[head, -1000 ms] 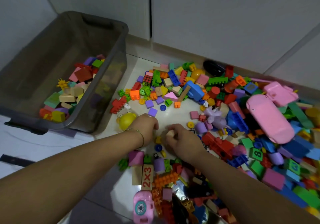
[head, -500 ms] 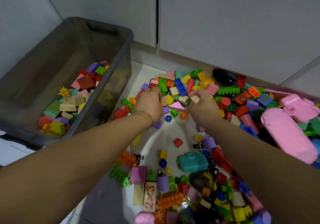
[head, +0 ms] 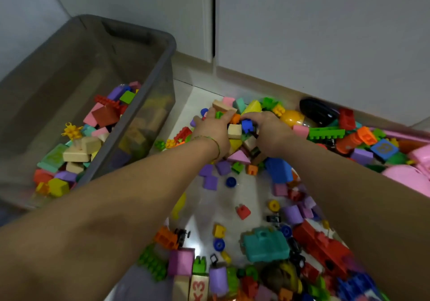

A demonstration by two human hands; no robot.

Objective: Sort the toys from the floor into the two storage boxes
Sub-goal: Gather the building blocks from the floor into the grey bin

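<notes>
A heap of colourful toy blocks (head: 239, 159) covers the white floor. Both my arms stretch to its far end. My left hand (head: 213, 133) curls its fingers over small blocks near a beige wooden block (head: 223, 106). My right hand (head: 271, 133) curls toward it over a blue brick (head: 247, 125). A beige cube (head: 234, 131) sits between the two hands. The grey translucent storage box (head: 69, 68) stands on the left, partly filled with blocks (head: 76, 152). No second box can be picked out.
White cabinet doors (head: 302, 33) close off the back. A black object (head: 317, 111) and a yellow egg (head: 292, 118) lie by the skirting. A pink toy car (head: 404, 175) sits right, with a teal toy camera (head: 265, 245) and a number block (head: 199, 288) near me.
Both hands moved from the near middle of the floor to the far end of the pile and closed in on a cluster of blocks. The camera tilted forward.
</notes>
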